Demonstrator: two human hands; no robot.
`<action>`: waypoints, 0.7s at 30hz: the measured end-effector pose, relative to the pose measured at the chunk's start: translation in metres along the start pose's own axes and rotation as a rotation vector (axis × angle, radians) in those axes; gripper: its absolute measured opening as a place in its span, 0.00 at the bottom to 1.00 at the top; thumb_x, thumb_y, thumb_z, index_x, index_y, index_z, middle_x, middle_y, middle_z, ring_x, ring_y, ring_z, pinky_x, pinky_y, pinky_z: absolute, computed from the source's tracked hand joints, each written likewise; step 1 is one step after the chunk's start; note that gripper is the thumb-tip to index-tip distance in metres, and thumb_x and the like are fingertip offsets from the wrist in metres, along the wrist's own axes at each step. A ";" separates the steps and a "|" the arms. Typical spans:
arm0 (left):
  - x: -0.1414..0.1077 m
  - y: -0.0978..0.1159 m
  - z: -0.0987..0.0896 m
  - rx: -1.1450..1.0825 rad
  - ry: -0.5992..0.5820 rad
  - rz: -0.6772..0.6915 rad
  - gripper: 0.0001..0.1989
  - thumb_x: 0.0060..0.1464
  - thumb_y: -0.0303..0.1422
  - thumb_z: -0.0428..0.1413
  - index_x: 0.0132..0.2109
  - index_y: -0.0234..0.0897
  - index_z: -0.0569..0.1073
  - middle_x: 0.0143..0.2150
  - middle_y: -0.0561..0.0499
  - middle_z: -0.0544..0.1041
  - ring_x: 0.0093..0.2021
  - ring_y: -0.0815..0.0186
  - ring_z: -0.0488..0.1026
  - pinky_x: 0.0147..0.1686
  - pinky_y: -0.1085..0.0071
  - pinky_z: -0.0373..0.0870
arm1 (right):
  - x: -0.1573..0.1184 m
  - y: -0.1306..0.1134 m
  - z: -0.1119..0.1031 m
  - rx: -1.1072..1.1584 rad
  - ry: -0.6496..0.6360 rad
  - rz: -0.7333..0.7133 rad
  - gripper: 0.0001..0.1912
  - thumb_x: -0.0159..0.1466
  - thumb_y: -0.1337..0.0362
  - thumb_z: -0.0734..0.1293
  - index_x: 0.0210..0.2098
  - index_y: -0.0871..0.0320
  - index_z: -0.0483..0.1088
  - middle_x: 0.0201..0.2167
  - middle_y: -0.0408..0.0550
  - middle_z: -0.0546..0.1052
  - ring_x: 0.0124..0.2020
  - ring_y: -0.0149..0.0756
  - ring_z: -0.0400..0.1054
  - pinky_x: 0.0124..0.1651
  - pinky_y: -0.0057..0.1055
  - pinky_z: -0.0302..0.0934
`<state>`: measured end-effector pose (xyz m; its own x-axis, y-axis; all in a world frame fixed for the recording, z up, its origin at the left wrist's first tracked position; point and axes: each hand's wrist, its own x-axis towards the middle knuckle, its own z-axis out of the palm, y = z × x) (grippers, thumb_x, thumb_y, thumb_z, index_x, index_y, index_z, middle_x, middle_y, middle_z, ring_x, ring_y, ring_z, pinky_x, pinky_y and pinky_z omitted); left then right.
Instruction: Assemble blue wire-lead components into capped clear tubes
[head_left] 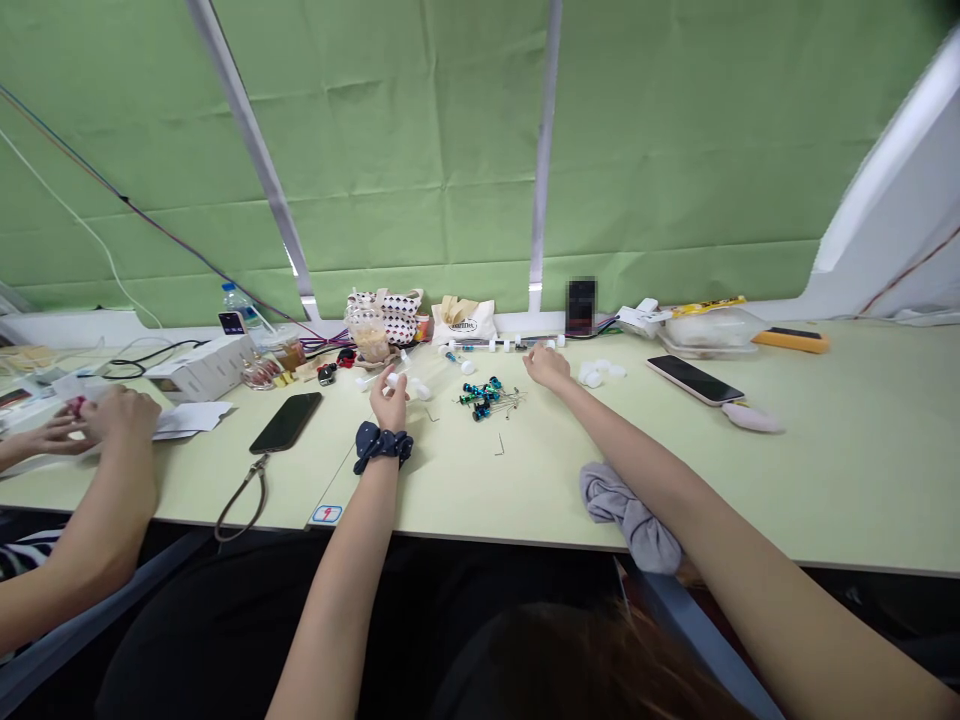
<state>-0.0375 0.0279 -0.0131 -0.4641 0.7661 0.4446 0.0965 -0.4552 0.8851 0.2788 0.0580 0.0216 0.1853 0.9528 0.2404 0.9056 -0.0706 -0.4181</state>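
Note:
My left hand (388, 402), with a dark scrunchie on its wrist, is curled beside white plastic caps (420, 389) and clear plastic pieces. Something white shows at its fingertips, too small to name. Farther back, my right hand (546, 367) reaches a row of thin tubes with white end caps (508, 345); its fingers are bent together and hide what they touch. Between my hands lies a pile of shiny blue-green metal parts with thin pins (484, 398). A small hex key (500, 444) rests in front of them. More white caps (600, 373) sit right of my right hand.
Phones lie left (286, 422) and right (696, 380). A grey scrunchie (630, 515) is by the front edge under my right forearm. Along the back stand a drink cup (370, 335), a patterned bag (397, 312) and a plastic container (712, 330). Another person's hands (124, 415) work at far left.

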 end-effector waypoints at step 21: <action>0.007 -0.015 -0.005 0.103 -0.184 -0.205 0.29 0.50 0.28 0.58 0.60 0.40 0.64 0.58 0.44 0.48 0.61 0.58 0.61 0.60 0.68 0.58 | 0.036 -0.102 0.063 -0.162 -0.386 -0.312 0.26 0.57 0.63 0.65 0.55 0.48 0.63 0.57 0.55 0.63 0.60 0.59 0.49 0.55 0.62 0.45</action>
<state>-0.0464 0.0379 -0.0236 -0.3161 0.9113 0.2640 0.1104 -0.2410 0.9642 0.1692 0.1182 0.0172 -0.2297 0.9730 -0.0213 0.9482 0.2188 -0.2303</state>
